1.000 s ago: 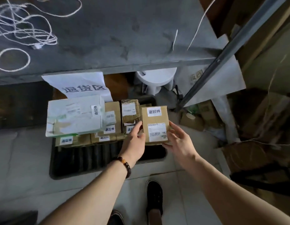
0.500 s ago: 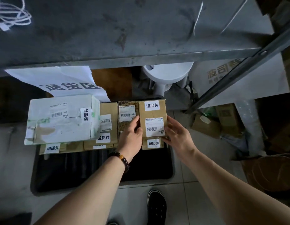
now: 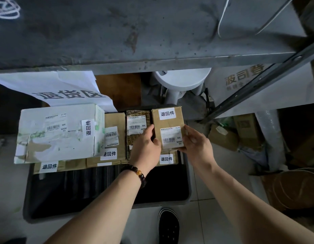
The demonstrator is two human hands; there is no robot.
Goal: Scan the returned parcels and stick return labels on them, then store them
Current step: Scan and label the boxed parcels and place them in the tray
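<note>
Both hands grasp one small brown parcel [image 3: 167, 123]: the left hand [image 3: 145, 148] curls round its left edge, the right hand [image 3: 196, 147] clasps its right edge. It sits atop other parcels at the right end of a black tray [image 3: 108, 191] on the floor below the desk [image 3: 135, 32]. Its sticker [image 3: 167, 113] reads 退回件; the shipping label [image 3: 171, 138] shows 14/42, MX, MXRC 03. A paper sign [image 3: 64, 92] reads 退货区.

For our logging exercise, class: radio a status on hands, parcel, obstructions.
Both left hand and right hand grip the small brown parcel. Parcel labelled, over another labelled box in the black tray. Close on its left, patterned parcel.
</note>
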